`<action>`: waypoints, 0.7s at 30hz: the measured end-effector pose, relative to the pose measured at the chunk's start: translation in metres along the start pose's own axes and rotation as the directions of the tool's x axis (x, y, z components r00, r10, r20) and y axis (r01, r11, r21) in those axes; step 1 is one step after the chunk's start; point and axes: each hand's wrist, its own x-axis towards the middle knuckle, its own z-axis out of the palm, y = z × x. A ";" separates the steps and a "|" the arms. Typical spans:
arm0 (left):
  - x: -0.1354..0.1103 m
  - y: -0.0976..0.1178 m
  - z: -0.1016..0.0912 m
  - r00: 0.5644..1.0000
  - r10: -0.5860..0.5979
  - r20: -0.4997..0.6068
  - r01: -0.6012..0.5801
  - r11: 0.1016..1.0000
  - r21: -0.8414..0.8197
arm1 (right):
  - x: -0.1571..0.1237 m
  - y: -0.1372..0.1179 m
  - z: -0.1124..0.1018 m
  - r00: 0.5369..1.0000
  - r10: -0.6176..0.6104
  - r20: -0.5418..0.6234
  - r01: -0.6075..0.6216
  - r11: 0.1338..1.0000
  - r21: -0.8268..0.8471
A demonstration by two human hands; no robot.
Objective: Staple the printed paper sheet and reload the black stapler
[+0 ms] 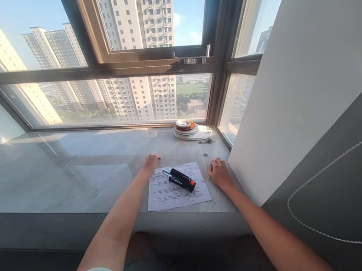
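Observation:
A black stapler point(180, 180) with an orange end lies on printed paper point(159, 200) on the window ledge. Its jaws are parted at the far left end, where a silvery strip shows. My left hand point(150, 162) is just beyond the paper's upper left corner, fingers closed, with a small dark bit at the fingertips that I cannot make out. To the right of the paper, my right hand point(219, 173) rests on the ledge with its fingers curled in. Small dark pieces point(206, 155) lie on the ledge beyond the right hand.
A stack of round, plate-like things point(186, 130) stands by the window corner, with a small dark cluster point(206, 141) in front of it. A white wall point(282, 75) slants up at right, and a beaded cord point(288, 204) hangs below it. The grey stone ledge point(34, 180) extends left.

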 end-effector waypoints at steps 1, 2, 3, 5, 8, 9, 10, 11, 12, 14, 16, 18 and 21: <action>-0.009 -0.005 -0.004 1.000 -0.011 -0.014 0.011 1.000 0.009 | 0.000 0.000 0.000 1.000 0.002 0.000 -0.002 1.000 -0.006; -0.020 -0.010 -0.008 0.999 -0.024 -0.035 0.024 1.000 0.017 | 0.000 0.000 0.001 1.000 0.003 -0.001 -0.003 1.000 -0.011; -0.031 -0.014 -0.012 0.997 -0.039 -0.066 0.040 0.999 0.023 | 0.001 0.000 0.001 1.000 0.002 -0.002 -0.003 1.000 -0.014; -0.056 -0.019 -0.018 0.984 -0.078 -0.162 0.083 0.996 0.024 | 0.001 0.000 0.001 1.000 -0.001 -0.006 0.001 1.000 -0.016; -0.090 -0.019 -0.023 0.948 -0.129 -0.290 0.142 0.990 0.025 | 0.000 -0.002 0.001 1.000 -0.010 -0.017 0.010 1.000 -0.003; -0.099 -0.016 -0.024 0.940 -0.133 -0.313 0.150 0.988 0.031 | 0.000 -0.002 0.000 1.000 -0.011 -0.020 0.011 1.000 0.002; -0.107 -0.012 -0.025 0.934 -0.129 -0.333 0.150 0.988 0.037 | 0.000 -0.003 -0.001 1.000 -0.009 -0.022 0.009 1.000 0.005; -0.114 -0.008 -0.026 0.927 -0.120 -0.354 0.143 0.989 0.040 | -0.001 -0.004 -0.002 1.000 -0.008 -0.022 0.008 1.000 0.012; -0.120 -0.002 -0.026 0.921 -0.110 -0.374 0.133 0.990 0.036 | -0.002 -0.004 -0.005 1.000 -0.010 -0.018 0.010 1.000 0.026; -0.127 0.011 -0.025 0.917 -0.095 -0.387 0.103 0.995 -0.001 | -0.004 -0.007 -0.012 0.999 -0.041 -0.018 0.042 0.996 0.085; -0.129 0.025 -0.020 0.933 -0.077 -0.350 0.065 0.997 -0.047 | -0.007 -0.014 -0.023 0.992 -0.108 -0.058 0.117 0.973 0.198; -0.130 0.036 -0.014 0.957 -0.022 -0.289 0.011 0.999 -0.036 | -0.012 -0.027 -0.033 0.977 -0.187 -0.105 0.213 0.912 0.349; -0.128 0.046 -0.004 0.967 0.084 -0.240 -0.065 0.994 0.088 | -0.021 -0.055 -0.043 0.950 -0.303 -0.073 0.292 0.785 0.546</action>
